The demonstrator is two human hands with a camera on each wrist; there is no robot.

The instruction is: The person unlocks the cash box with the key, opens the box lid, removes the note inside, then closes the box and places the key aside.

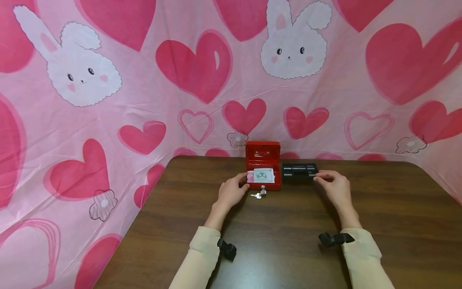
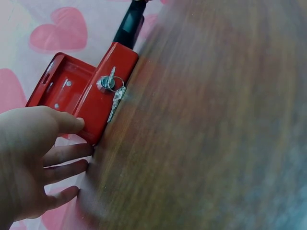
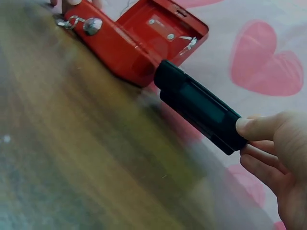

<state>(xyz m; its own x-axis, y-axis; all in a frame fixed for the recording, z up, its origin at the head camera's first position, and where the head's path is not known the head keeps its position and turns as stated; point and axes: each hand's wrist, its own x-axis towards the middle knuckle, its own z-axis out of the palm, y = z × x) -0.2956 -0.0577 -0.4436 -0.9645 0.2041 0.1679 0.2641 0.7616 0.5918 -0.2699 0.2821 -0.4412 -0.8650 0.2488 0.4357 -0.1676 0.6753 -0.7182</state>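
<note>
A red cash box (image 1: 262, 186) stands on the table with its lid (image 1: 262, 150) raised. Banknotes (image 1: 263, 175) lie inside it. Keys (image 2: 116, 98) hang on a ring from the lock (image 2: 103, 84) on its front. My left hand (image 1: 232, 192) rests at the box's left front corner, thumb against the front and the other fingers spread loosely by the left side. To the right of the box is a black plastic tray (image 1: 298, 170), its end pinched between the thumb and fingers of my right hand (image 1: 335, 188). In the right wrist view the tray (image 3: 199, 108) nearly meets the box's corner.
The brown wooden table (image 1: 270, 249) stretches out in front of both hands. Behind its far edge hangs a pink cloth (image 1: 252, 86) with hearts and rabbits. Black straps with small devices (image 1: 227, 249) sit on both wrists.
</note>
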